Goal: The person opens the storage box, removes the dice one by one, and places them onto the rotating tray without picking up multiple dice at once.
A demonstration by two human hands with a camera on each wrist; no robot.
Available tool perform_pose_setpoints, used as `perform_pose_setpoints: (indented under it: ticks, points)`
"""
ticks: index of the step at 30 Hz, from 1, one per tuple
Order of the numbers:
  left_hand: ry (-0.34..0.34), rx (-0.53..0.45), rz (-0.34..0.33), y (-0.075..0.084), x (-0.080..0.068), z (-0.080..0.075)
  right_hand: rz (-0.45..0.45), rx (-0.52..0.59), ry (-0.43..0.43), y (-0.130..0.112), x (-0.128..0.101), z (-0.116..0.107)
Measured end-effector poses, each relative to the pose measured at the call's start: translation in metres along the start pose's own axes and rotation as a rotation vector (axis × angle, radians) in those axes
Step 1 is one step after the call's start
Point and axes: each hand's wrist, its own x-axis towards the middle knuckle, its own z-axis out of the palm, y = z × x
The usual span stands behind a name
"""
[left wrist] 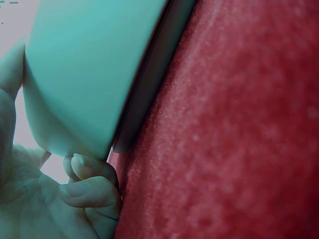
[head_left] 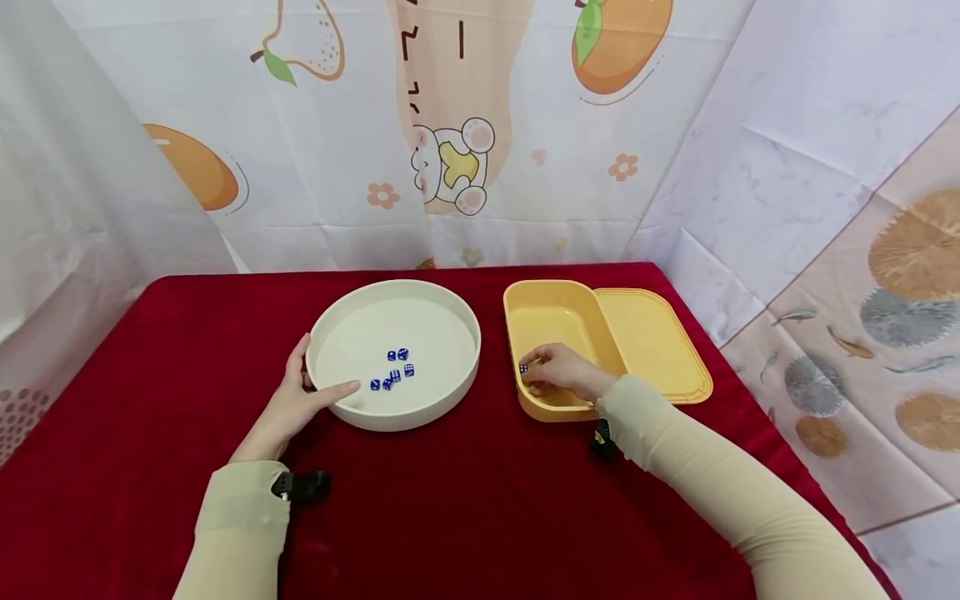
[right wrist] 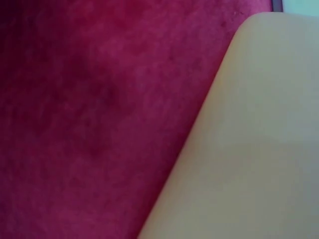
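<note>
A round white tray [head_left: 442, 392] holds several blue dice [head_left: 395, 376] with white pips, scattered over its near half. My left hand [head_left: 288, 408] grips the tray's left side, thumb over the rim and fingers against the outer wall. In the left wrist view, curled fingers [left wrist: 92, 191] of that hand sit by the tray wall [left wrist: 89, 74], low near the cloth. My right hand [head_left: 558, 369] reaches into a yellow rectangular box [head_left: 558, 412] and pinches a blue die [head_left: 523, 367] at its fingertips, near the box's left wall. In the right wrist view the box's outer wall [right wrist: 249, 139] hides this hand.
A flat yellow lid [head_left: 652, 342] lies against the right side of the box. Dark red cloth [head_left: 450, 500] covers the table. Printed curtains [head_left: 360, 125] hang behind the table and at its sides.
</note>
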Motion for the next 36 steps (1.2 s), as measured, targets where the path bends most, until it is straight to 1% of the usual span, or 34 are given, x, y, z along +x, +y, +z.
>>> perform_pose_setpoints:
  ticks: [7,14,23,29,33,36]
  points:
    - [0.001,-0.001,0.001,-0.001,0.000,0.000,0.001,-0.025,0.019,0.001,0.001,0.002]
    - [-0.002,0.007,-0.010,-0.001,0.000,0.000,-0.007,0.008,0.023,0.000,0.000,0.001]
    - [-0.005,-0.001,-0.004,0.000,-0.001,0.000,0.008,0.094,0.028,-0.001,0.000,0.000]
    - [0.001,0.003,-0.008,-0.001,-0.001,0.000,-0.037,0.197,0.057,-0.009,-0.005,0.002]
    - [0.009,0.002,-0.007,0.000,-0.001,0.001,-0.084,0.263,0.080,-0.016,-0.010,0.002]
    - [0.013,0.002,-0.003,0.000,-0.001,0.001,-0.116,0.292,0.089,-0.022,-0.014,0.000]
